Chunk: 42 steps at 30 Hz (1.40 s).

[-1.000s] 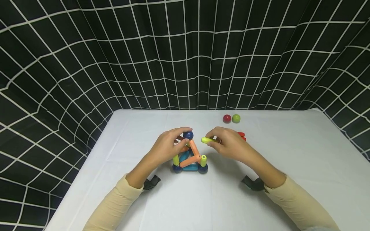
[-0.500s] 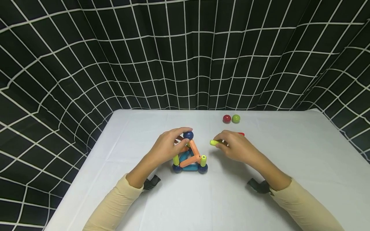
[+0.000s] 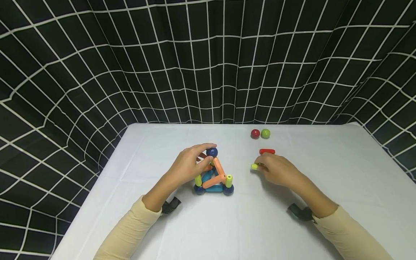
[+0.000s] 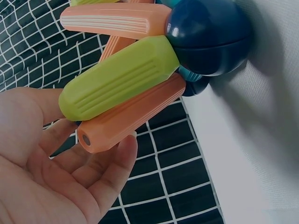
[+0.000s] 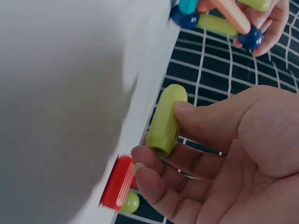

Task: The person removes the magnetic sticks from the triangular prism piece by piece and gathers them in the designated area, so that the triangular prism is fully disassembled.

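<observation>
A frame of magnetic rods and balls stands on the white table, with blue rods [image 3: 213, 188] at its base and orange rods [image 3: 213, 181] above them. Its dark blue top ball [image 3: 212, 152] is held between the thumb and fingers of my left hand [image 3: 188, 164]. A yellow-green rod [image 3: 229, 181] rises from the ball [image 3: 228, 190] at the near right corner. To the right of the frame, my right hand [image 3: 279, 169] pinches a loose yellow-green magnetic rod [image 5: 167, 120] between thumb and fingers, low over the table.
A red rod [image 3: 267, 151] lies just beyond my right hand. Farther back sit a red ball [image 3: 255, 134] and a green ball [image 3: 265, 133], side by side. A black curtain with white grid lines [image 3: 224, 72] hangs behind the table [image 3: 162, 144].
My right hand has moved right and slightly nearer to me, carrying the yellow-green rod away from the frame. More of the red rod shows. The left hand stays on the top ball.
</observation>
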Each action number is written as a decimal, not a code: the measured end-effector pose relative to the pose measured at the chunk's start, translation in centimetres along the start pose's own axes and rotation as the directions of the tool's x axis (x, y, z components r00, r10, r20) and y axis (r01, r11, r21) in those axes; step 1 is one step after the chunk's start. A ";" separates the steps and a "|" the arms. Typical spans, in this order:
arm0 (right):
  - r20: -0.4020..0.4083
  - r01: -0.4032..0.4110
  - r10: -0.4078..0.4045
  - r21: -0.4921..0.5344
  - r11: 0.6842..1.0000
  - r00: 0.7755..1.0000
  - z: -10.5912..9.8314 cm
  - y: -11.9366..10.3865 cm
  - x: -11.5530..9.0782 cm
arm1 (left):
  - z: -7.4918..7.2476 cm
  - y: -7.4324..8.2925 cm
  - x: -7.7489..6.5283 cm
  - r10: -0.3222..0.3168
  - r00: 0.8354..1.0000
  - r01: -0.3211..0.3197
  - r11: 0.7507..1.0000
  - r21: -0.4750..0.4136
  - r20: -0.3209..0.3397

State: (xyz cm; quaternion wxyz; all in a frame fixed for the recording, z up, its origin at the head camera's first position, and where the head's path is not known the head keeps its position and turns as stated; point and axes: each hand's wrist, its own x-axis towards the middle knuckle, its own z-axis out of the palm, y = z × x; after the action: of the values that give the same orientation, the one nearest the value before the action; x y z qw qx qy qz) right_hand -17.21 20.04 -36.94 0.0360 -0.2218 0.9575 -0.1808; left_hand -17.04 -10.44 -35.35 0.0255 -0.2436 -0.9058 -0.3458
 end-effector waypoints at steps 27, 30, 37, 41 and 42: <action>-0.066 -0.140 0.133 -0.128 0.982 0.989 0.0 3.5 0.9 | 0.3 -1.2 0.4 -0.094 0.993 0.107 0.976 -0.190 0.073; -0.064 -0.137 0.129 -0.139 0.981 0.990 -0.1 3.8 1.0 | 0.4 -1.3 0.5 -0.107 0.991 0.121 0.970 -0.212 0.079; -0.073 -0.130 0.121 -0.139 0.982 0.990 -0.2 4.1 1.3 | 0.8 -1.5 0.8 -0.124 0.986 0.148 0.955 -0.256 0.108; -0.064 -0.152 0.145 -0.128 0.980 0.987 -0.1 4.1 1.4 | 0.9 -1.5 0.8 -0.135 0.984 0.163 0.951 -0.265 0.119; -0.061 -0.158 0.151 -0.123 0.980 0.987 -0.1 4.0 1.5 | 0.9 -1.5 0.8 -0.135 0.983 0.164 0.950 -0.267 0.121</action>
State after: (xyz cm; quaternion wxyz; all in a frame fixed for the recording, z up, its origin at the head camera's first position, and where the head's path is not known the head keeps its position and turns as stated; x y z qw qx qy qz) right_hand -20.22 22.82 -38.27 0.0110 -0.1440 0.9820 -0.1215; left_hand -18.32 -10.52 -36.82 -0.0808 -0.1925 -0.8648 -0.4567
